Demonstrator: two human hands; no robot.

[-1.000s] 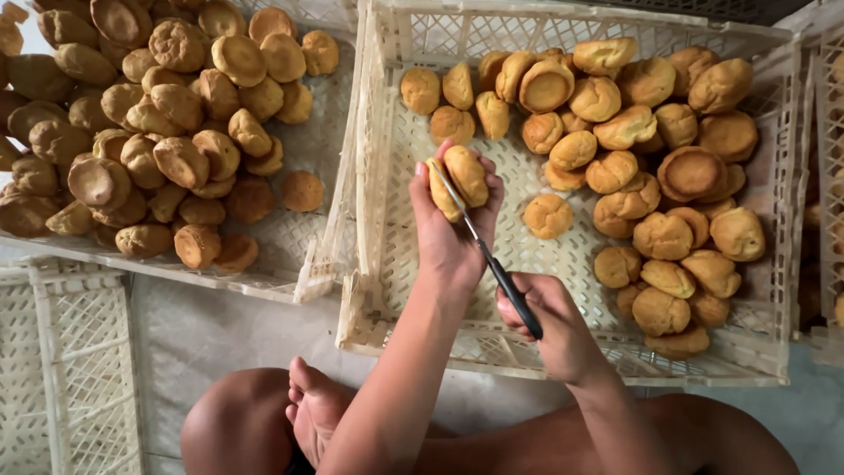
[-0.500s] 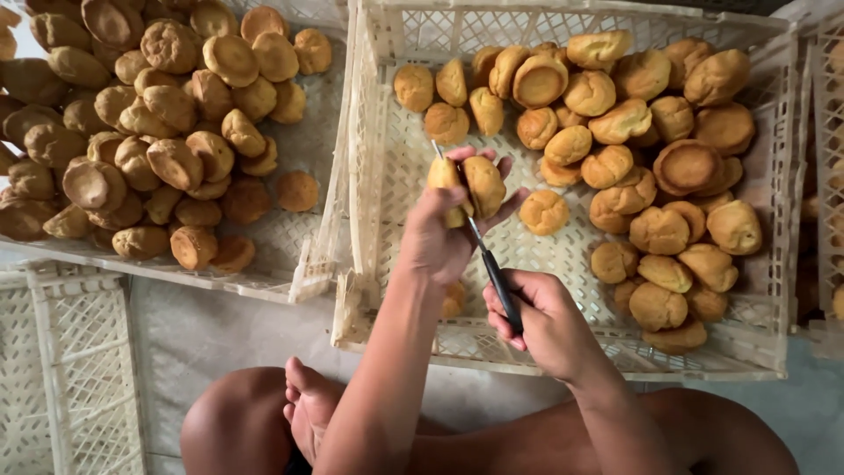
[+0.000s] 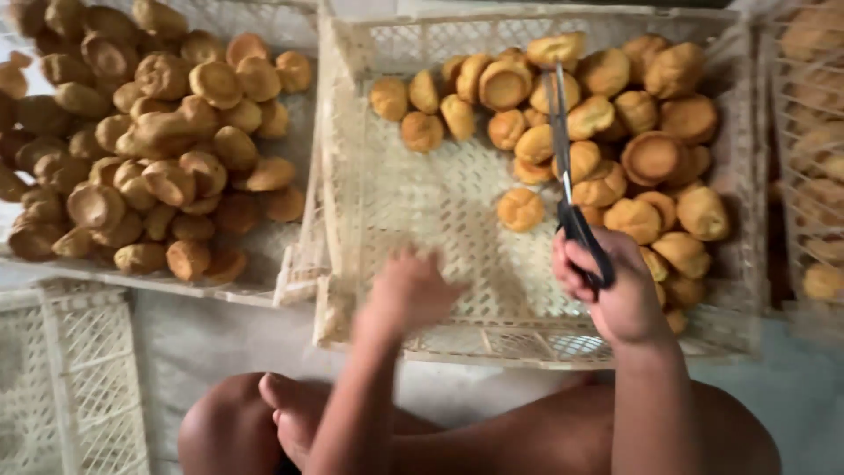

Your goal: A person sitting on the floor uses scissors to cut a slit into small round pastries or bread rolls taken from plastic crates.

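Scissors (image 3: 571,189) are gripped in the right hand (image 3: 615,295) above the buns (image 3: 615,149) in the crate (image 3: 422,220). The left hand (image 3: 409,290) is blurred; its state cannot be told.

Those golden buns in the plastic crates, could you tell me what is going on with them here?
A person sits on the floor over a white crate of round golden buns. The right hand grips black-handled scissors, blades pointing up over the pile. The left hand, blurred, hovers empty above the bare crate bottom. Another crate to the left is heaped with buns.
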